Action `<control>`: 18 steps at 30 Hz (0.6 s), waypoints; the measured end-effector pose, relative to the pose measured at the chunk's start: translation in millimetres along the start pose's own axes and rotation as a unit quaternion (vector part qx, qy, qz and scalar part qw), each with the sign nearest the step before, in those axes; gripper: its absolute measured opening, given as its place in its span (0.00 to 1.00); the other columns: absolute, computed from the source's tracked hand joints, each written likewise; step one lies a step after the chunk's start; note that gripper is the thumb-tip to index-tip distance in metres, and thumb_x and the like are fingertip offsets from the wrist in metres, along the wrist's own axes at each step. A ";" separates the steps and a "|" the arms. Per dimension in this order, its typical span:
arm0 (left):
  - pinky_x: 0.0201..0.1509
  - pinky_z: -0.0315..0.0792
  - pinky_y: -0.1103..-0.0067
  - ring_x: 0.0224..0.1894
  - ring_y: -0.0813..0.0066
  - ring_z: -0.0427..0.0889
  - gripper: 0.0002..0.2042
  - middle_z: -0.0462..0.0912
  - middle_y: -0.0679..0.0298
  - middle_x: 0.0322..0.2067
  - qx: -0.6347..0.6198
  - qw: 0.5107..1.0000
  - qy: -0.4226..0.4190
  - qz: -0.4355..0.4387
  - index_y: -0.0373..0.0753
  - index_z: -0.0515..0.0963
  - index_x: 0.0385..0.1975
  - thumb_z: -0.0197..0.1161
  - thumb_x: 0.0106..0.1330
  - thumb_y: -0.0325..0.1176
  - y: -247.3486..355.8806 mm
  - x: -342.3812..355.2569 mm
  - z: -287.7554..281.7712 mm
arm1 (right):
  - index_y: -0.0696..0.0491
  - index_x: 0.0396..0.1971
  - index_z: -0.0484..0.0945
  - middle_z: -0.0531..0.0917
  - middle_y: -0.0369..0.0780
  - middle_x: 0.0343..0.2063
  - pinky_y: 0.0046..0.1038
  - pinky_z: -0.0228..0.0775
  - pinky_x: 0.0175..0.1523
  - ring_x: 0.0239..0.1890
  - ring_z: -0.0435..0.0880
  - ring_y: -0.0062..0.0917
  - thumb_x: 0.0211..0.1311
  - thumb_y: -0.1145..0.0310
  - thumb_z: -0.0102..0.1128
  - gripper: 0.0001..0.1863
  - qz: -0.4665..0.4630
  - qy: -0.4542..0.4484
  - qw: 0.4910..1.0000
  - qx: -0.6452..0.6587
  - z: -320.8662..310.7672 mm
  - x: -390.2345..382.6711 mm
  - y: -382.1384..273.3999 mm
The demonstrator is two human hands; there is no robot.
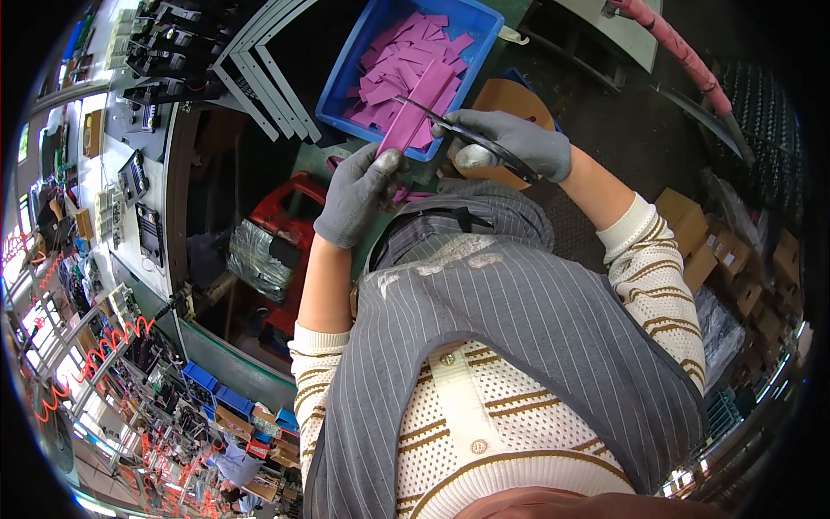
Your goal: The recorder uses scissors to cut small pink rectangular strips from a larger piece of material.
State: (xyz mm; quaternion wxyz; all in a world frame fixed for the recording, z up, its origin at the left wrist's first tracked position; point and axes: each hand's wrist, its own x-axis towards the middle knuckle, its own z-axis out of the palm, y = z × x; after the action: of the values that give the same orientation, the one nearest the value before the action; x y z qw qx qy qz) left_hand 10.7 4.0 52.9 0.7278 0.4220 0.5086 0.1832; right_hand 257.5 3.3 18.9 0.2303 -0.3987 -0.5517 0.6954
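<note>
Grey work gloves cover both hands. A long pink strip point(413, 108) is pinched between the thumb and fingers of my left hand point(361, 190), slanting up and to the right over the bin. My right hand point(517, 143) grips dark-handled scissors point(484, 143), whose blades point left and cross the strip about midway. Whether the blades have cut into it I cannot tell. Beneath the strip, a blue plastic bin point(344, 65) holds a heap of small flat pink pieces point(399, 65).
Light metal frames point(272, 78) lean left of the bin. A red plastic chair point(298, 195) carries a clear plastic-wrapped bundle point(259, 259). Cardboard boxes point(683, 221) are stacked at right. A workbench point(143, 190) with dark parts runs along the left; a pink-wrapped pole point(679, 52) stands upper right.
</note>
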 end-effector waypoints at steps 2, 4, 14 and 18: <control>0.20 0.59 0.87 0.16 0.86 0.63 0.14 0.66 0.71 0.16 0.000 1.000 0.000 -0.004 0.36 0.73 0.31 0.53 0.65 0.42 -0.4 -0.2 -0.3 | 0.56 0.51 0.69 0.76 0.38 0.31 0.20 0.72 0.29 0.24 0.78 0.18 0.49 0.45 0.63 0.35 0.010 -0.002 1.000 -0.005 0.0 0.0 -0.3; 0.20 0.59 0.87 0.17 0.86 0.63 0.14 0.66 0.71 0.16 -0.003 1.000 0.000 -0.007 0.36 0.73 0.31 0.53 0.65 0.42 -1.2 0.6 -0.4 | 0.56 0.50 0.70 0.76 0.39 0.31 0.20 0.72 0.30 0.25 0.78 0.18 0.50 0.46 0.63 0.34 0.006 -0.005 1.000 0.006 -0.3 0.0 0.4; 0.20 0.61 0.87 0.17 0.85 0.64 0.14 0.67 0.72 0.17 0.066 0.997 0.029 -0.023 0.36 0.74 0.31 0.52 0.65 0.43 -10.5 16.6 -4.5 | 0.55 0.35 0.76 0.73 0.32 0.19 0.15 0.60 0.23 0.19 0.70 0.12 0.54 0.60 0.59 0.15 0.086 0.023 0.996 -0.001 -3.4 3.4 -1.4; 0.21 0.64 0.85 0.17 0.84 0.66 0.15 0.68 0.71 0.18 0.097 0.994 -0.008 -0.052 0.36 0.75 0.30 0.51 0.65 0.44 -41.9 48.9 -23.5 | 0.54 0.30 0.76 0.72 0.31 0.17 0.15 0.59 0.23 0.17 0.68 0.13 0.52 0.65 0.58 0.09 0.143 0.032 0.987 0.068 -12.8 20.2 38.2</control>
State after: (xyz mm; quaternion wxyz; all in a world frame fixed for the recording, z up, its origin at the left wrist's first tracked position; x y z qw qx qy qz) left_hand 3.2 24.0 -12.2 0.6961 0.4645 0.5397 0.0916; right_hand 260.8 15.2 -24.4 0.1726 -0.4788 -0.4330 0.7440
